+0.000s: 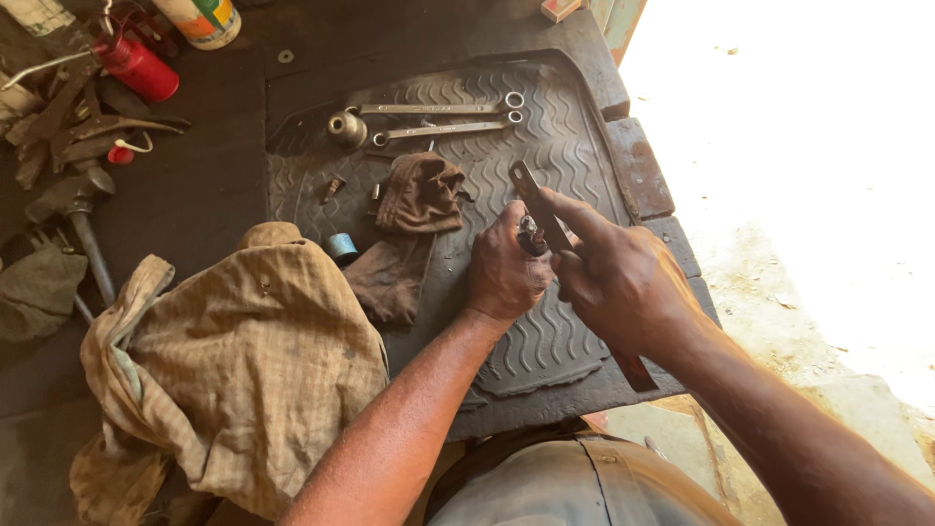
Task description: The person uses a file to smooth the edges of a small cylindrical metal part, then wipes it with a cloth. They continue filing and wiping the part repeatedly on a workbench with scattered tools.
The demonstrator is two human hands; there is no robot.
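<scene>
My left hand (504, 273) is closed around a small dark metal part (532, 237), held above a ribbed black rubber mat (565, 127). My right hand (618, 278) grips a long flat metal file (531, 190), its index finger stretched along the blade. The file's tip points up and away, and it rests against the small part. Its reddish handle end (635, 370) sticks out below my right wrist.
Two spanners (438, 117) and a socket (346, 128) lie at the mat's far end. A dark brown rag (409, 224) and a small blue roll (341, 245) sit mid-mat. A tan checked cloth (243, 360) lies left. A hammer (83, 224), red can (141, 66) and tools are at far left.
</scene>
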